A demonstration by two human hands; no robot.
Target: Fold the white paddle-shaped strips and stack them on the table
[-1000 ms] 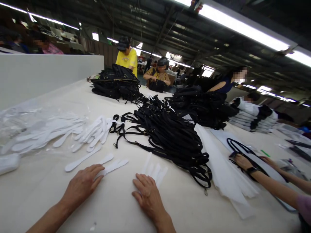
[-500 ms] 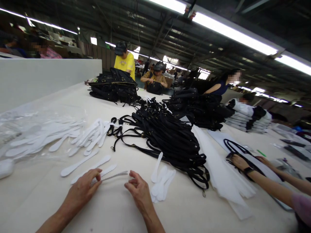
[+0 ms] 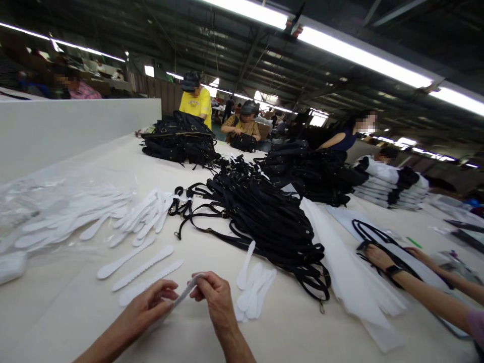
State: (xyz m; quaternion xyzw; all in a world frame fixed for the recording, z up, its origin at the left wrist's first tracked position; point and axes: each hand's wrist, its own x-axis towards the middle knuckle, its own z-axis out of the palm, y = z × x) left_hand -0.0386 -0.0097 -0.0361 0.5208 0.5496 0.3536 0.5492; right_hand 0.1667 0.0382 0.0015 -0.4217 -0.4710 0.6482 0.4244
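Between my two hands, a white notched foam strip [image 3: 185,291] is held on edge above the table. My left hand [image 3: 145,307] pinches its near end between thumb and fingers. At the far end, my right hand [image 3: 214,295] grips the tip, which bends over slightly. Left of my hands, several similar white strips lie flat, one strip [image 3: 151,282] close beside my left fingers. A small overlapping pile of white strips [image 3: 251,292] rests just right of my right hand.
A heap of black straps [image 3: 264,217] with metal clips fills the middle. More white strips [image 3: 75,212] lie on clear plastic at left. Black bags [image 3: 179,138] are stacked behind. At right, a co-worker's hands [image 3: 380,257] handle black straps beside long white sheets [image 3: 340,267].
My right hand has closed on the strip's far end, which was just short of its fingers before. The strip is now tilted and bent upward. The view has shifted slightly.
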